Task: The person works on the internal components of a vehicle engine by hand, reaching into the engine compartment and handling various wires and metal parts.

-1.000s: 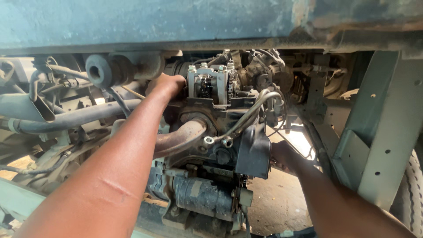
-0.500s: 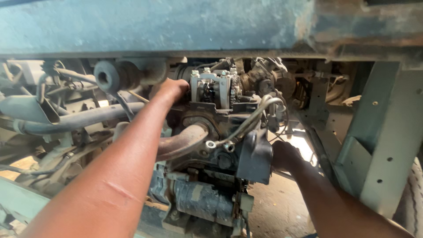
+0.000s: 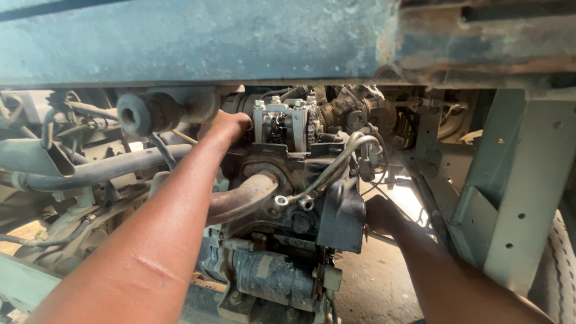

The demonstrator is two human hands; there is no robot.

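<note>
The left hand (image 3: 231, 125) is touching the engine top (image 3: 285, 123) lying at its 3 o'clock; the right hand (image 3: 379, 215) is reaching behind the black cover (image 3: 342, 216); neither grip is discernible.

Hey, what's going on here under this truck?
A person is reaching into an exposed engine beneath a blue-green frame rail. The left hand presses against the engine's top, beside the open valve gear. The right hand is tucked low behind a black cover; its grip is hidden.
</note>
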